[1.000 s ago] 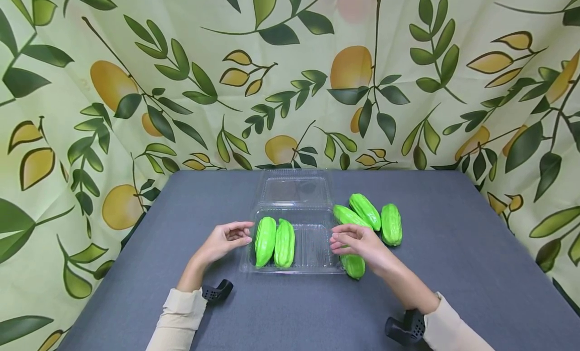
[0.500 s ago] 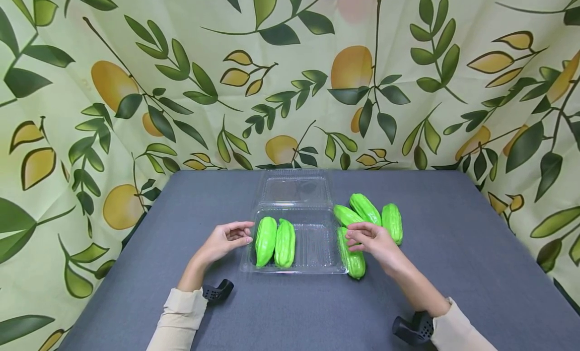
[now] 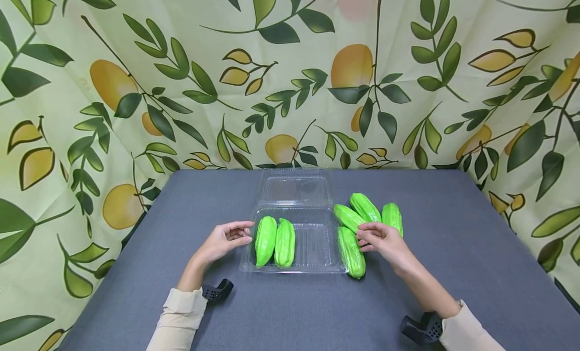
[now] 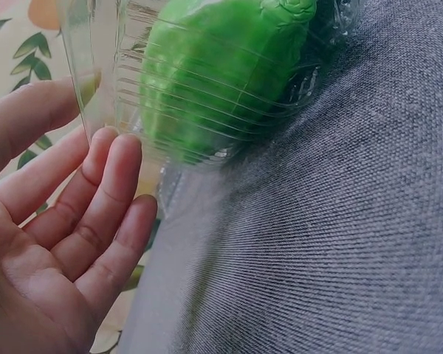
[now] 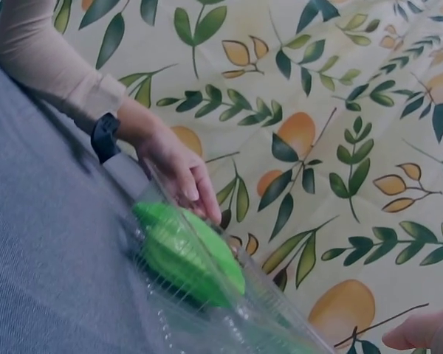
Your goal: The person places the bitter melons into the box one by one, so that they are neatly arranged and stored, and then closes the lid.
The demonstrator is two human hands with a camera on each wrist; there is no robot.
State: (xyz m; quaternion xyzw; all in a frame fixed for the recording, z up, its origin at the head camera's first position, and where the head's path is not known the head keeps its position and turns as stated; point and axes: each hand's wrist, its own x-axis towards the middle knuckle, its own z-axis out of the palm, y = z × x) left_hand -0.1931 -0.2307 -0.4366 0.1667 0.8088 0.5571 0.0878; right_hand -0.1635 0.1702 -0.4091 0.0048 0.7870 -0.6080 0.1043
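In the head view, a clear plastic clamshell box (image 3: 312, 240) lies open with two green bitter melons (image 3: 284, 242) side by side in its left part. My left hand (image 3: 225, 239) is at the box's left rim, fingers loosely bent; the left wrist view shows fingertips (image 4: 122, 147) at the clear wall, near a bitter melon (image 4: 214, 81). My right hand (image 3: 382, 243) hovers with relaxed fingers over several loose bitter melons (image 3: 351, 253) right of the box. Nothing is visibly held in it. Only a fingertip (image 5: 413, 332) of it shows in the right wrist view.
The box's lid (image 3: 295, 187) lies folded back behind its base. Farther right lies another bitter melon (image 3: 392, 217), partly hidden by the right hand. A grey-blue cloth (image 3: 290, 310) covers the table, and a leaf-and-fruit patterned curtain (image 3: 290, 79) hangs behind.
My right hand has moved right, from the box's right side to over the loose bitter melons, uncovering the nearest one. The left hand has stayed in place.
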